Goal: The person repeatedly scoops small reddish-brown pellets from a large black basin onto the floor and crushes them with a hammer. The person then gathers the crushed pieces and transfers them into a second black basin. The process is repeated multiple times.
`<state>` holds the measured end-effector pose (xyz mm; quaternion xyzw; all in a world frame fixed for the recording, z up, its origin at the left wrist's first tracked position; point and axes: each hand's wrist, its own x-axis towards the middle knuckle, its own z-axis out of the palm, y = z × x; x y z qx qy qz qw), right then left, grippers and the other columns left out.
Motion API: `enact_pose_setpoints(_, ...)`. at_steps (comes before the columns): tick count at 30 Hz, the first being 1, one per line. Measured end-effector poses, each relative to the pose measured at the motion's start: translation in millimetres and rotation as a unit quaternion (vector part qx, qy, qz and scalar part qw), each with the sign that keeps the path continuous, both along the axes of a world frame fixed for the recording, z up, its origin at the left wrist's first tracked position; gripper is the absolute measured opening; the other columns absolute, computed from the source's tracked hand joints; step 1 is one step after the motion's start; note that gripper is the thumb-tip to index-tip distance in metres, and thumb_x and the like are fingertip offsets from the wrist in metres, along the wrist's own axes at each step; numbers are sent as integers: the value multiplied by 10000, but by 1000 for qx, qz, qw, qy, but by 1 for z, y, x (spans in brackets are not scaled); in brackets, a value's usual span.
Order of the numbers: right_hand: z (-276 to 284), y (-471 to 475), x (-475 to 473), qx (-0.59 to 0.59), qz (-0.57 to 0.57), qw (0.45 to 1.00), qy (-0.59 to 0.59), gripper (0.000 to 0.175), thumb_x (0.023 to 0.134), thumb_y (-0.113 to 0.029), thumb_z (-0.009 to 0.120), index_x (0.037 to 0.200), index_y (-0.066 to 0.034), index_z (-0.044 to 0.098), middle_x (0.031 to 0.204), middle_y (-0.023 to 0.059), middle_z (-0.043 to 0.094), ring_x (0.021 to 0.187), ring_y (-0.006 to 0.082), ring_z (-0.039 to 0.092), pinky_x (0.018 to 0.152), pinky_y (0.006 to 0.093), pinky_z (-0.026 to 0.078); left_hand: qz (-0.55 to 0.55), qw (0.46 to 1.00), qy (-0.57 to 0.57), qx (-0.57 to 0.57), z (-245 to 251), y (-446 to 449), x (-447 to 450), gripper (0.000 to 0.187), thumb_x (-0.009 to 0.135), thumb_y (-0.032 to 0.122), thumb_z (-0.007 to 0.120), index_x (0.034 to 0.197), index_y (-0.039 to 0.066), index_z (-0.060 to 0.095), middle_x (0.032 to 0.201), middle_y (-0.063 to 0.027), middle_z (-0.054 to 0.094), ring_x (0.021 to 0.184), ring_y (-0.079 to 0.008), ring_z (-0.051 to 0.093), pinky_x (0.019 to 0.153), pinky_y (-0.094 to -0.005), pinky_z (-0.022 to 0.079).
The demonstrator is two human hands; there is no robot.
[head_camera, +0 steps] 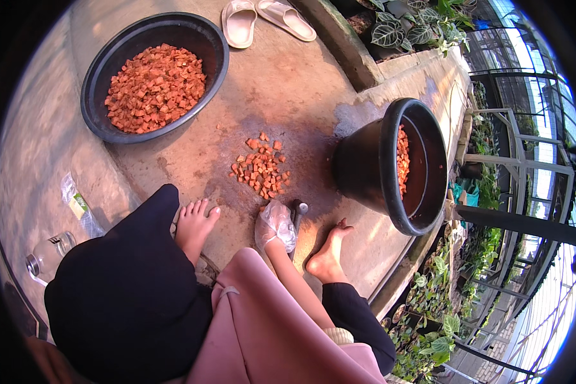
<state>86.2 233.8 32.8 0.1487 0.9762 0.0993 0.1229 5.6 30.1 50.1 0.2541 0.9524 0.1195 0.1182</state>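
My right hand (276,226) is wrapped in a clear plastic bag, low over the concrete floor between my bare feet. The bag's folds hide how its fingers are set. Right beside it is a metal tool with a round end (301,207), perhaps a hammer, its shaft partly hidden. Just beyond the hand lies a loose patch of small orange-red chunks (263,168) on damp, stained concrete. My left hand is out of view. A wide black basin (218,79) at the upper left holds a heap of similar chunks. A black bucket (365,165) at the right holds more.
Pale slippers (239,24) lie at the top, near a concrete curb (338,43) and potted plants (405,33). A clear bottle (53,252) and a plastic wrapper (81,206) are at the left. Plants and a metal frame (518,139) line the right side.
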Motion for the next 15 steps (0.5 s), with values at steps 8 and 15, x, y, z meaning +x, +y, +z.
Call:
enact_pose_setpoints(8, -26, -4, 2, -228, -118, 951, 170, 70, 831, -88, 406, 785, -74, 457, 764, 101, 442, 757, 255, 466, 658, 347, 368, -35, 999, 4, -8, -4, -3, 1, 440, 910, 373, 413, 1168, 41, 544, 1219, -135, 547, 1127, -309, 480, 983, -426, 331)
enact_pose_setpoints(15, 12, 1, -37, -458, -325, 795, 230, 182, 792, -22, 556, 966, -69, 529, 887, 55, 530, 805, 177, 534, 682, 309, 440, -28, 1000, 4, -7, -13, -4, 1, 439, 902, 369, 423, 1169, 42, 544, 1199, -146, 560, 1125, -313, 483, 982, -427, 333)
